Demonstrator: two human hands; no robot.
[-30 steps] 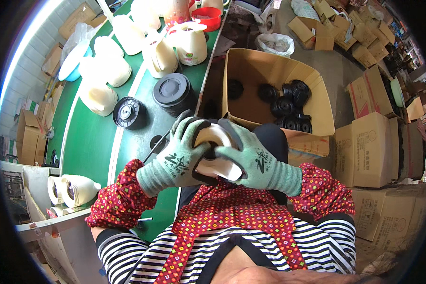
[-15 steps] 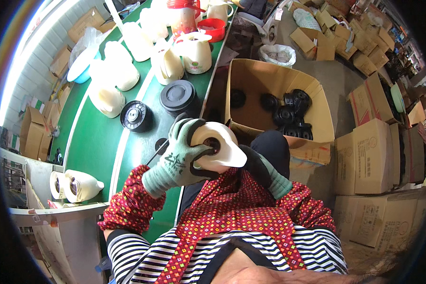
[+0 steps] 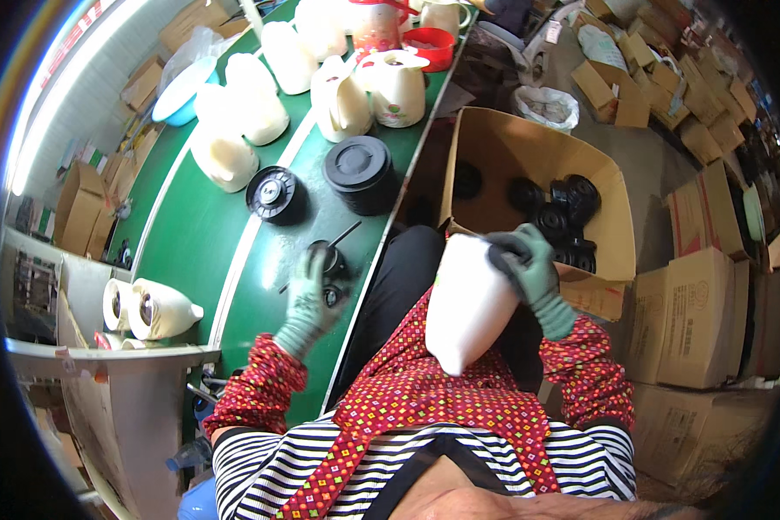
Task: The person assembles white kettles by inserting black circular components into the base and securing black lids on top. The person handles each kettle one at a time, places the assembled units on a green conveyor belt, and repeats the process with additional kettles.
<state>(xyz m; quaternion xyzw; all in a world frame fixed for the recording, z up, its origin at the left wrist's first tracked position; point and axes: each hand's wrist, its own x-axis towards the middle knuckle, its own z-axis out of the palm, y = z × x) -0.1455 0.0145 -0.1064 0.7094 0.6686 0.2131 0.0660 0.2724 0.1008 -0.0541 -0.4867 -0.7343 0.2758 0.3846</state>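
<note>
A white plastic jug body (image 3: 466, 303) is held over my lap, its spout pointing down toward me. My right hand (image 3: 529, 269), in a green and dark glove, grips it at the upper right end. My left hand (image 3: 310, 295), gloved alike, is over the green table beside small black round parts (image 3: 331, 256); its fingers are smeared by motion, so their hold is unclear. A thin black rod (image 3: 345, 234) sticks out by those parts. Farther back are a stack of black round discs (image 3: 358, 169) and a black ribbed round part (image 3: 274, 195).
Several cream jugs (image 3: 342, 104) stand on the green table (image 3: 191, 260), near a red bowl (image 3: 432, 48). An open carton (image 3: 494, 139) with black round parts is to the right. Two jug bodies (image 3: 160, 310) lie on a ledge at left. Stacked cartons (image 3: 693, 321) line the right.
My left hand has let go of the jug body and moved left to the small black parts. The jug body has turned spout-down and moved right, held by my right hand alone. The view has shifted.
</note>
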